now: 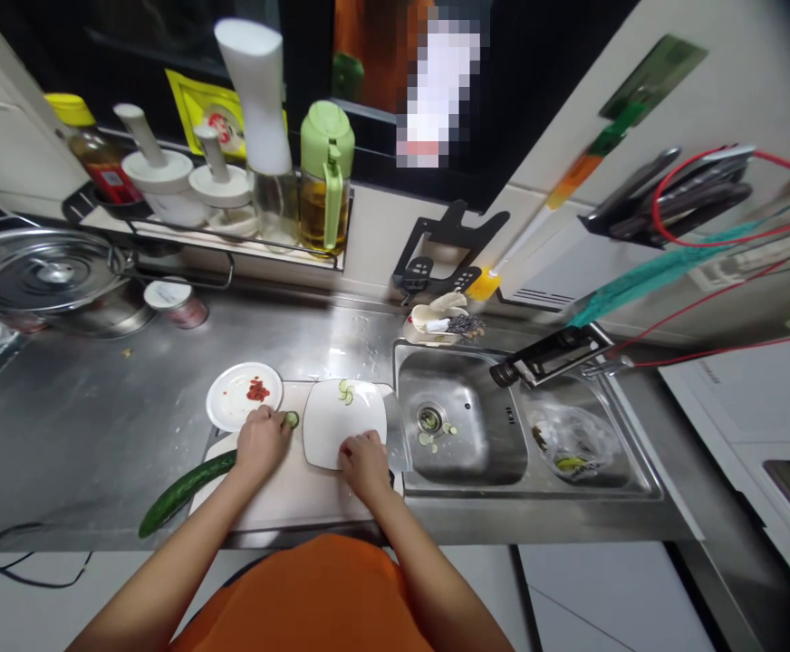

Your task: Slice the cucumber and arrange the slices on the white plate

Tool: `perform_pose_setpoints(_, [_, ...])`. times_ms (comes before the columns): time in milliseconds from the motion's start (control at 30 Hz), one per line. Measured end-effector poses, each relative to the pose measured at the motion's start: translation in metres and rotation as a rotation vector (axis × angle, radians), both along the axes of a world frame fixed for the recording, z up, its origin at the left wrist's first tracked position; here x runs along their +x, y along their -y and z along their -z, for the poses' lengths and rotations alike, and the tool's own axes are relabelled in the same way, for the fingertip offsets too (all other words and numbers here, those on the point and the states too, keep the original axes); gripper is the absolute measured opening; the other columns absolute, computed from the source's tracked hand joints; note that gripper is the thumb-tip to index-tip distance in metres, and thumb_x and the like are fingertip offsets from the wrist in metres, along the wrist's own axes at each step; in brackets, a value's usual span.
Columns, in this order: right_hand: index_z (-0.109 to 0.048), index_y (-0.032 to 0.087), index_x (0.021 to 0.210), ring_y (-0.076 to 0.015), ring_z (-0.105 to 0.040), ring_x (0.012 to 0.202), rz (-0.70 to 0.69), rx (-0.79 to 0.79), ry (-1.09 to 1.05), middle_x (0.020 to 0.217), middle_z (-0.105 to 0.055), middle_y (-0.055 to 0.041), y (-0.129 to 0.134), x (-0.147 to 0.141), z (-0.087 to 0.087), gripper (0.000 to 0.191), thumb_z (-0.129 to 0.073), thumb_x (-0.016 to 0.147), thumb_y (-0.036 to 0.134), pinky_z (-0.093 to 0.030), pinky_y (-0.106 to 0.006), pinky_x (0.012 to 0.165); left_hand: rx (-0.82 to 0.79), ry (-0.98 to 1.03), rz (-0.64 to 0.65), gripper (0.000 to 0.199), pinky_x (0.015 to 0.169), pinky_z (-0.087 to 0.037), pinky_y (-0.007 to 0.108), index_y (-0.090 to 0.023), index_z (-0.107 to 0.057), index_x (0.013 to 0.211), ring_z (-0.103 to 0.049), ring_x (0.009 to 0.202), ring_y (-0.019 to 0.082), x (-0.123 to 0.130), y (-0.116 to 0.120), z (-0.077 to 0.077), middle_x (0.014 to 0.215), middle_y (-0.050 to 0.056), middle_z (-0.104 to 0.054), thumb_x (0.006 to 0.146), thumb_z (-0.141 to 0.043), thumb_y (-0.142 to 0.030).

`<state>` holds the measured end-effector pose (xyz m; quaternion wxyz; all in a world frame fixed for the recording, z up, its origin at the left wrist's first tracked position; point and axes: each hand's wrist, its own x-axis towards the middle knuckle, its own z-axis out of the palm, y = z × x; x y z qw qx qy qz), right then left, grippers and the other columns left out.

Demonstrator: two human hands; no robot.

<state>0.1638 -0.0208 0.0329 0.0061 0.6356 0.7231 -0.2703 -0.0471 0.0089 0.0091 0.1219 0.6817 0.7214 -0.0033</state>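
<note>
A long green cucumber [181, 496] lies slanting over the left end of the white cutting board [279, 498]. My left hand [264, 444] is closed over its upper end; a pale round cut face shows past the fingertips. The hand hides the part between. On the board sits a white square plate [323, 426] with a few thin cucumber slices [346, 392] fanned near its far edge. My right hand [366, 464] has its fingers bent together at the plate's near right part; anything between them is hidden. A knife blade [399, 435] lies right of the plate, partly hidden.
A round white plate [222, 398] with chopped red bits stands behind my left hand. Right of the board, the steel sink [496, 453] holds cucumber slices near its drain. A plastic bag [582, 439] lies in the second basin. A lidded pot [55, 281] stands far left, below a seasoning shelf [286, 249].
</note>
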Motion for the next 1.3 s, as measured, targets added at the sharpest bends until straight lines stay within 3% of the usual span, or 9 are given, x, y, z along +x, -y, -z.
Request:
perform_pose_setpoints(300, [-0.068, 0.023, 0.085, -0.0213, -0.047, 0.095, -0.004, 0.036, -0.011, 0.09, -0.067, -0.004, 0.003, -0.004, -0.003, 0.017, -0.05, 0.084, 0.022, -0.028, -0.029, 0.067, 0.094, 0.15, -0.032, 0.031, 0.077, -0.04, 0.031, -0.018, -0.07, 0.088, -0.053, 0.085, 0.022, -0.005, 0.004, 0.009, 0.083, 0.009, -0.059, 0.085, -0.043, -0.033])
perform_pose_setpoints(433, [-0.068, 0.023, 0.082, -0.0213, -0.048, 0.093, 0.006, 0.048, -0.048, 0.089, -0.067, -0.0029, 0.001, -0.007, 0.0, 0.016, -0.051, 0.083, 0.022, -0.03, -0.028, 0.068, 0.096, 0.294, -0.039, 0.024, 0.077, -0.04, 0.029, -0.018, -0.069, 0.08, -0.056, 0.083, 0.02, -0.008, 0.004, 0.005, 0.082, 0.007, -0.065, 0.08, -0.046, -0.028])
perform_pose_setpoints(633, [-0.068, 0.02, 0.095, -0.0187, -0.052, 0.092, 0.014, 0.13, -0.253, 0.093, -0.068, -0.0039, -0.015, -0.015, 0.001, 0.018, -0.056, 0.082, 0.02, -0.036, -0.029, 0.083, -0.081, 0.641, -0.098, 0.023, 0.058, -0.036, 0.023, -0.019, -0.066, 0.074, -0.051, 0.058, 0.012, -0.004, -0.001, -0.019, 0.064, -0.002, -0.062, 0.074, -0.055, -0.039])
perform_pose_setpoints(733, [-0.067, 0.02, 0.105, -0.0185, -0.054, 0.095, 0.03, 0.188, -0.365, 0.101, -0.067, -0.0045, -0.026, -0.017, -0.001, 0.025, -0.058, 0.082, 0.021, -0.036, -0.031, 0.089, -0.17, 0.802, -0.089, 0.028, 0.054, -0.034, 0.021, -0.018, -0.067, 0.073, -0.049, 0.056, 0.011, 0.007, -0.007, -0.026, 0.062, -0.003, -0.061, 0.069, -0.06, -0.045])
perform_pose_setpoints(900, [-0.071, 0.021, 0.086, -0.0183, -0.056, 0.091, 0.145, 0.153, -0.483, 0.086, -0.07, -0.0016, -0.036, -0.011, -0.002, 0.014, -0.058, 0.08, 0.021, -0.039, -0.03, 0.085, -0.32, 1.017, -0.131, 0.027, 0.054, -0.035, 0.021, -0.017, -0.068, 0.076, -0.049, 0.054, 0.01, 0.027, -0.016, -0.026, 0.06, -0.002, -0.062, 0.064, -0.066, -0.041])
perform_pose_setpoints(1000, [-0.07, 0.02, 0.077, -0.0166, -0.058, 0.083, 0.232, 0.097, -0.593, 0.078, -0.069, -0.0011, -0.036, -0.001, -0.003, 0.011, -0.058, 0.078, 0.02, -0.041, -0.028, 0.08, -0.418, 1.2, -0.244, 0.03, 0.053, -0.035, 0.02, -0.016, -0.068, 0.077, -0.05, 0.055, 0.009, 0.039, -0.019, -0.024, 0.066, 0.0, -0.065, 0.062, -0.07, -0.041])
perform_pose_setpoints(1167, [-0.068, 0.018, 0.078, -0.014, -0.058, 0.076, 0.258, 0.019, -0.79, 0.078, -0.067, -0.0009, -0.037, 0.021, -0.013, 0.013, -0.057, 0.078, 0.026, -0.043, -0.025, 0.073, -0.755, 1.43, -0.625, 0.037, 0.046, -0.032, 0.017, -0.013, -0.063, 0.081, -0.049, 0.049, 0.006, 0.059, -0.016, -0.018, 0.07, 0.005, -0.067, 0.066, -0.071, -0.046])
perform_pose_setpoints(1300, [-0.068, 0.017, 0.079, -0.0132, -0.058, 0.075, 0.222, -0.034, -0.818, 0.077, -0.066, -0.0005, -0.039, 0.038, -0.018, 0.014, -0.057, 0.077, 0.026, -0.043, -0.024, 0.072, -0.978, 1.613, -0.748, 0.023, 0.044, -0.036, 0.014, -0.011, -0.063, 0.083, -0.051, 0.049, 0.005, 0.074, -0.015, -0.015, 0.07, 0.006, -0.066, 0.072, -0.07, -0.03])
